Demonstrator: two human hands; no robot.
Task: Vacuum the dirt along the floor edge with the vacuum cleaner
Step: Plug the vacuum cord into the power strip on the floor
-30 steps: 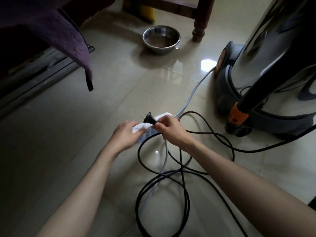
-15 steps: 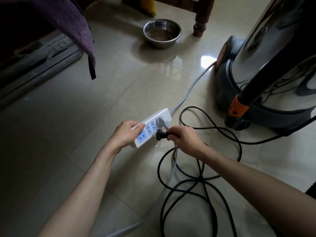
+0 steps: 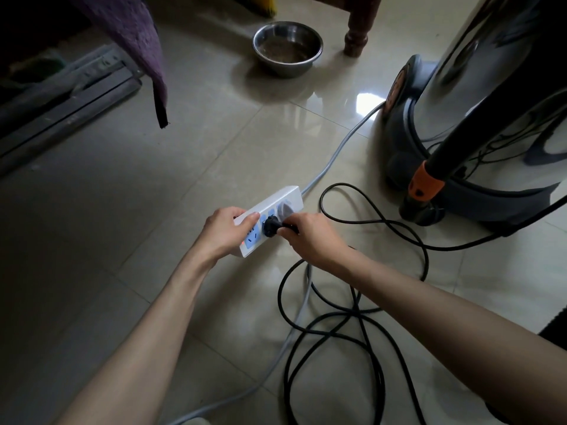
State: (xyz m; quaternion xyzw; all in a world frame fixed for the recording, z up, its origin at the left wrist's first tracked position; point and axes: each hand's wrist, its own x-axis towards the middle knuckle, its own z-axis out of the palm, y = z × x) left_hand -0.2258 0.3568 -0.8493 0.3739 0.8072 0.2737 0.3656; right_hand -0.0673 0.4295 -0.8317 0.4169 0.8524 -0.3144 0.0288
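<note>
Dim light is falling from the far side, glaring on the floor [image 3: 366, 102]; its left side is lying in shadow, edges bending slightly.

Bare tile [image 3: 129, 210] left open; black cord loops [image 3: 352, 317] clutter right, vacuum cleaner [image 3: 491, 124] blocks beyond.

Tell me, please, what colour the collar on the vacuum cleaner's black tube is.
Orange. The collar shows best in the head view, low on the tube.
</note>
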